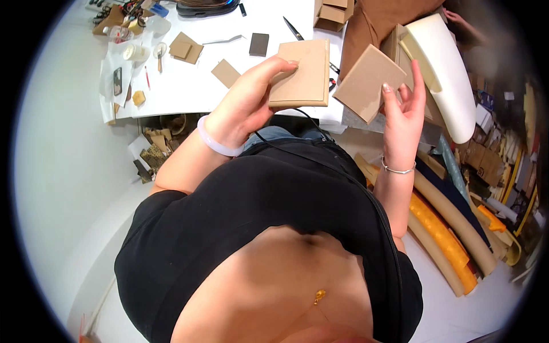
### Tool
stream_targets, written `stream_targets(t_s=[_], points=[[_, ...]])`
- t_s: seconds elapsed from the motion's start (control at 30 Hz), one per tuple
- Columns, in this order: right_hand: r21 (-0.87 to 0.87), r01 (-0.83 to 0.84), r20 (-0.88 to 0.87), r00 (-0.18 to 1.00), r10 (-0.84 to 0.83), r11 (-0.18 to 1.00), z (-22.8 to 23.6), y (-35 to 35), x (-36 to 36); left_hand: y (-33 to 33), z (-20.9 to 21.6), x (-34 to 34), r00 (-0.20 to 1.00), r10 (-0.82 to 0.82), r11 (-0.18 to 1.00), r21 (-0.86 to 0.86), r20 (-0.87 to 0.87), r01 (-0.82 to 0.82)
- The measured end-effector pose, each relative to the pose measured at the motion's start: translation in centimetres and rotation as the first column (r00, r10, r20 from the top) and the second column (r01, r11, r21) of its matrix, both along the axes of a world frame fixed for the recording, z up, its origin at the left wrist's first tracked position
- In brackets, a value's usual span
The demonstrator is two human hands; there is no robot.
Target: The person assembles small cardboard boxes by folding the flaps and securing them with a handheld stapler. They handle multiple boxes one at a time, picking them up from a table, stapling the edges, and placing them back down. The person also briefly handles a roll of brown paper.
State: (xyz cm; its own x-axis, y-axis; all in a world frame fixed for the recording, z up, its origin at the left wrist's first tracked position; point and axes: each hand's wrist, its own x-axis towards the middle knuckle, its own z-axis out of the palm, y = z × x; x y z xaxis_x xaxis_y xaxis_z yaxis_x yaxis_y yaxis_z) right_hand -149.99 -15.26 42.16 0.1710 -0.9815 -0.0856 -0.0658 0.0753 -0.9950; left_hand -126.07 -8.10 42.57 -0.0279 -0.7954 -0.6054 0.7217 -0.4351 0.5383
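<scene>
My left hand (pixel 251 94) grips a tan square block (pixel 306 74) with a stepped edge, thumb lying across its face. A flat tan square board (pixel 367 80), tilted like a diamond, is in my right hand (pixel 405 111). My right thumb presses on its face while the index finger points up beside it. A slightly shiny patch shows near the board's lower corner. The two pieces are held side by side, apart, above the table's near edge. The fingers behind both pieces are hidden.
On the white table (pixel 186 80) lie a tan rectangular piece (pixel 226 73), stacked tan squares (pixel 186 48), a dark grey block (pixel 259 44) and a black pointed tool (pixel 293 28). A phone (pixel 118 81) and white cup (pixel 135 53) are left. Material rolls (pixel 440 228) and a white curved piece (pixel 449 74) stand right.
</scene>
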Motion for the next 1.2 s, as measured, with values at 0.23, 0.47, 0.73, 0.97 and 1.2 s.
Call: stream_targets(t_s=[0.23, 0.47, 0.73, 0.97, 1.2], points=[[0.137, 0.059, -0.019, 0.998, -0.057, 0.989, 0.8, 0.3, -1.0, 1.1, 0.0, 0.0, 0.995, -0.086, 0.993, -0.082, 0.057, 0.091], [-0.165, 0.044, 0.136, 0.99, -0.022, 0.985, 0.1, 1.3, -0.6, 1.1, 0.4, -0.3, 0.977, -0.164, 0.967, -0.172, 0.139, 0.187], [-0.763, -0.426, -0.408, 0.901, 0.15, 0.485, 1.7, 2.4, -1.0, 1.7, 0.3, -1.0, 0.985, -0.136, 0.983, -0.109, 0.108, 0.148], [-0.745, -0.634, -0.572, 0.767, 0.29, 0.208, -0.1, 2.7, -0.5, 1.2, -0.4, -1.0, 0.963, -0.214, 0.936, -0.248, 0.161, 0.249], [-0.706, -0.673, -0.619, 0.738, 0.269, 0.221, -0.7, 2.7, -0.3, 1.4, 0.3, -0.8, 0.918, -0.259, 0.851, -0.379, 0.3, 0.364]])
